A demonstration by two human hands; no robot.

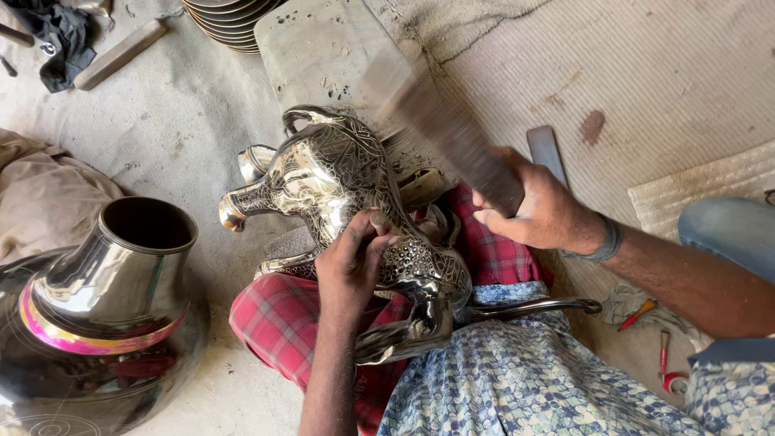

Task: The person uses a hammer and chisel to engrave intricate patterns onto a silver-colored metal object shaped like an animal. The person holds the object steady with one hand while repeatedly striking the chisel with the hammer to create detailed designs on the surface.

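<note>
An engraved silver-coloured metal jug point(331, 173) with a spout and curved handle lies on its side across my lap, over a red checked cloth point(274, 319). My left hand point(353, 262) rests on the jug's patterned body and pinches a small punch tool point(379, 220) upright against the metal. My right hand point(541, 210) grips a flat wooden mallet point(440, 121), raised above the jug and blurred by motion.
A large polished metal vessel point(105, 315) with a pink band stands at the left. A stack of metal plates point(230, 20) and a stone slab point(323, 48) lie at the top. Small red-handled tools point(662, 355) lie at the right on the mat.
</note>
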